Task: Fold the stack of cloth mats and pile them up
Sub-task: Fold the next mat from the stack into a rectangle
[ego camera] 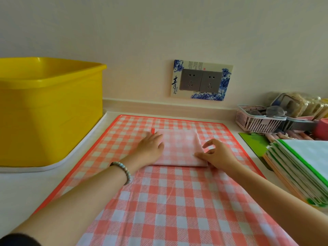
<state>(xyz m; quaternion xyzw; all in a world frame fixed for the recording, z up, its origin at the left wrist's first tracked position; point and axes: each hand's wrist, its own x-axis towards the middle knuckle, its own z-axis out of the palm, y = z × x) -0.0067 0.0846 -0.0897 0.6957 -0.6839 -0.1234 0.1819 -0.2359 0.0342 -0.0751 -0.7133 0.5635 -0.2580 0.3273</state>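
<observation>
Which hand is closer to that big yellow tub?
Left. The left hand lies on the folded mat nearest the yellow tub; the right hand touches the mat's far edge.

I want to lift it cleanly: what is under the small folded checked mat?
The folded mat lies on a larger spread mat with an orange border. The left hand presses its top; the right hand touches its right edge. Anything beneath the spread mat is hidden.
</observation>
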